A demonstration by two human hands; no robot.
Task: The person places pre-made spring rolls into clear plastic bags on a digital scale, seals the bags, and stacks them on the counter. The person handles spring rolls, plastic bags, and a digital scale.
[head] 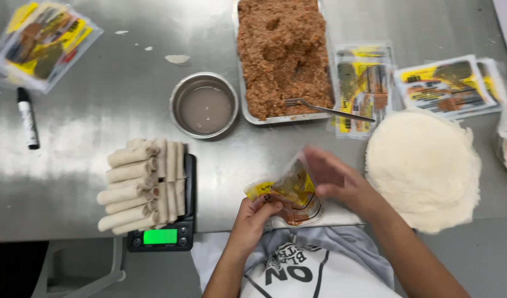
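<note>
- The left hand (255, 214) is closed on the lower left corner of a bag (286, 193), a clear one with yellow print. It is just in front of the table (88, 187) edge.
- The right hand (329, 175) is blurred. Its fingers are half open and touch the bag's right side and top; I cannot tell if they really grip it.
- The bag is between both hands, a little above the table edge, and seems partly opened.
- Left of the bag, a scale (164, 234) with a green display stands at the table edge. A pile of pale rolls (143, 185) lies on it in stacked layers.
- Right of the bag, near it, lies a round stack of white wrappers (424, 168).
- Behind the bag and a little to the left stands a metal bowl (204, 105) with cloudy liquid.
- Behind the bag is a tray (248, 113) full of brown filling (283, 52). A fork (328, 109) rests at the tray's near right corner, its handle reaching over the rim.
- Right of the tray, more printed bags (419, 83) lie flat, behind the wrappers.
- Far left of the bag, a marker (27, 117) lies on the table, and another pile of bags (43, 38) is behind it, in the far left corner.
</note>
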